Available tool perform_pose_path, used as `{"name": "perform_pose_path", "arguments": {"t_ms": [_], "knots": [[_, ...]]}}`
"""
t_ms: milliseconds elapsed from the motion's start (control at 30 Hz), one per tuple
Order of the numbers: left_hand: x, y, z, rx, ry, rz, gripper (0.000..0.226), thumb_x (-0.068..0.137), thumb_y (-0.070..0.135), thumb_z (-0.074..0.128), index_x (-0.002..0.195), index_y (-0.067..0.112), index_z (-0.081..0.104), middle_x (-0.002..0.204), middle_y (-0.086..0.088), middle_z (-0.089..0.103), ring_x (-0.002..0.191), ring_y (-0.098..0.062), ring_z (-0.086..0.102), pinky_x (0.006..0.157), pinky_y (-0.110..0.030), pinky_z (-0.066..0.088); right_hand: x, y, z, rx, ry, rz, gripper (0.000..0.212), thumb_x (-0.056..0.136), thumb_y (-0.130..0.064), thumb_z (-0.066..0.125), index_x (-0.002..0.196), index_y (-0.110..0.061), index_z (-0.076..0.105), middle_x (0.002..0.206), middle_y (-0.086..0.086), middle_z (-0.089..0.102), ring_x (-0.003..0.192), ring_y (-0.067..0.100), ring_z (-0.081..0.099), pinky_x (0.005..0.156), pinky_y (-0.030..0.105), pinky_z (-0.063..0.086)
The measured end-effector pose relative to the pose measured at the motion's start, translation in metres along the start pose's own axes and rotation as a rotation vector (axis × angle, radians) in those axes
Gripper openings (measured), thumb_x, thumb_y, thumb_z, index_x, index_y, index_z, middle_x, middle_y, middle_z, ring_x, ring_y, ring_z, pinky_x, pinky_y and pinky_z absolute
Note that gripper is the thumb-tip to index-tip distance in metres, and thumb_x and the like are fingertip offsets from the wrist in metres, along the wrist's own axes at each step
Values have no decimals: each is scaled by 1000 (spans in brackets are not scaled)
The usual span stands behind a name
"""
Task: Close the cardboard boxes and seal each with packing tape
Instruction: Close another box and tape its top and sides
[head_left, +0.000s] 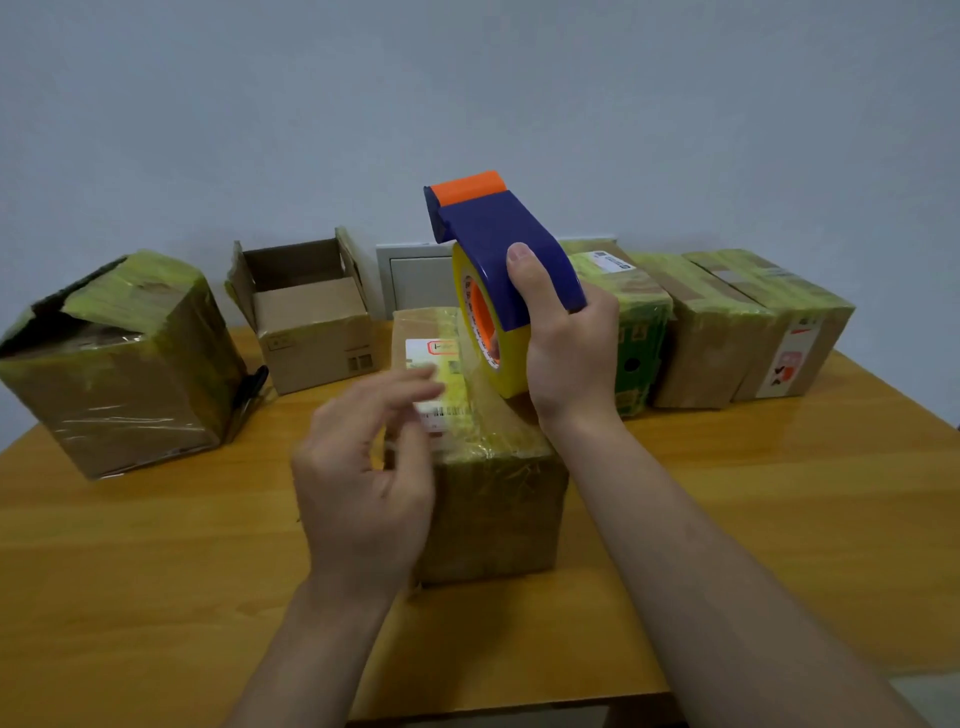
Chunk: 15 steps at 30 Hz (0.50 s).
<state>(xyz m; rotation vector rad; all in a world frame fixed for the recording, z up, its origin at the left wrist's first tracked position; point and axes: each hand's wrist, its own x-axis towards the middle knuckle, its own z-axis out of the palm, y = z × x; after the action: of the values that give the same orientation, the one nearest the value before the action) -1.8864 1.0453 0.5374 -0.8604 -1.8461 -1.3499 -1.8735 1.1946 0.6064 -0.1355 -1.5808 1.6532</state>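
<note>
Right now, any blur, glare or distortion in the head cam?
Head view: left hand fingers motion-blurred; right hand and tape dispenser sharp; soft glare on the table and on the wrapped box at left; wide-angle bowing toward the edges.

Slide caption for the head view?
Right hand holds the blue tape dispenser above a taped cardboard box; left hand hovers alongside.

Soft even light; left hand (363, 467) motion-blurred; wide-angle edge distortion.
</note>
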Motion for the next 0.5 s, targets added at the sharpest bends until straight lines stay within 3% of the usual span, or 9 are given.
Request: {"name": "perform_pose_path", "arguments": {"t_ms": [100, 200, 333, 500], "knots": [[-4, 7, 17, 151, -125, 194, 19, 98, 19, 63, 107, 16, 80, 103, 6, 77, 100, -8, 71, 76, -38, 62, -1, 0, 0, 4, -11, 2, 26, 89, -47, 63, 87, -22, 70, 80, 3, 74, 77, 26, 71, 67, 35, 57], [-10, -6, 30, 261, -17, 355, 20, 102, 24, 65, 103, 12, 81, 91, -1, 79, 86, -15, 73, 59, -40, 54, 0, 1, -1, 48, -20, 22, 26, 88, -47, 63, 91, -22, 71, 85, 4, 75, 82, 27, 72, 65, 31, 59], [-6, -6, 37, 283, 66, 284, 41, 104, 44, 61, 95, 9, 81, 80, -2, 77, 72, -14, 70, 53, -34, 50, 0, 2, 0, 29, -22, 28, 23, 87, -48, 65, 88, -26, 69, 82, -3, 75, 81, 22, 72, 69, 33, 59], [4, 7, 30, 353, -17, 174, 38, 101, 45, 63, 83, 15, 77, 77, 1, 74, 69, -13, 68, 51, -33, 51, 0, 2, 1, 19, -19, 29, 18, 91, -47, 66, 91, -29, 68, 84, -7, 75, 83, 17, 73, 70, 29, 59]]}}
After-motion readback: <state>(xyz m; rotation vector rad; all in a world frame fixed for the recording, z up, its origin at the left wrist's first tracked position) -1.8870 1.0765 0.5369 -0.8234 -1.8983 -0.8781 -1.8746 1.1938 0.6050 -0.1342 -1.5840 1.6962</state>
